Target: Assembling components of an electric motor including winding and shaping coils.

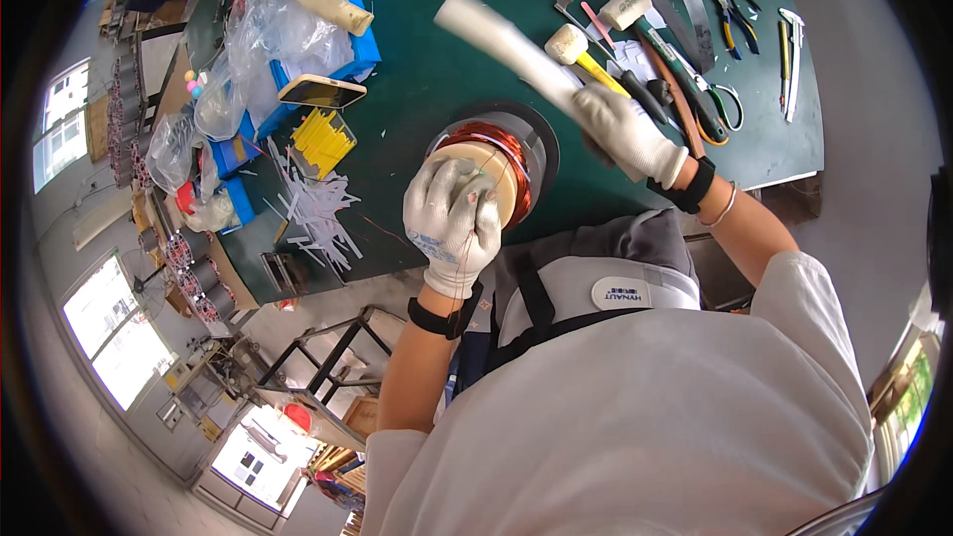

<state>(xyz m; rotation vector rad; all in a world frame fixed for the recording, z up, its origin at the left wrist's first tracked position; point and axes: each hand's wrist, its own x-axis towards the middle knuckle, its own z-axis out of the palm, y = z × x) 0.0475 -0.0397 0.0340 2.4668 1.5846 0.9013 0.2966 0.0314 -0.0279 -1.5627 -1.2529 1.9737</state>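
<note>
My left hand, in a white work glove, has its fingers curled over the near left edge of a round tan disc. The disc sits against a copper wire winding inside a grey metal ring. Thin wire strands run down by the left glove toward the wrist. My right hand, gloved too, is closed round the lower end of a white stick, which is smeared by motion and slants up and to the left. The stick is apart from the winding.
On the green table, a white-headed mallet, pliers, scissors and calipers lie right. Paper strips, yellow sticks, a phone and blue bins with plastic bags are left.
</note>
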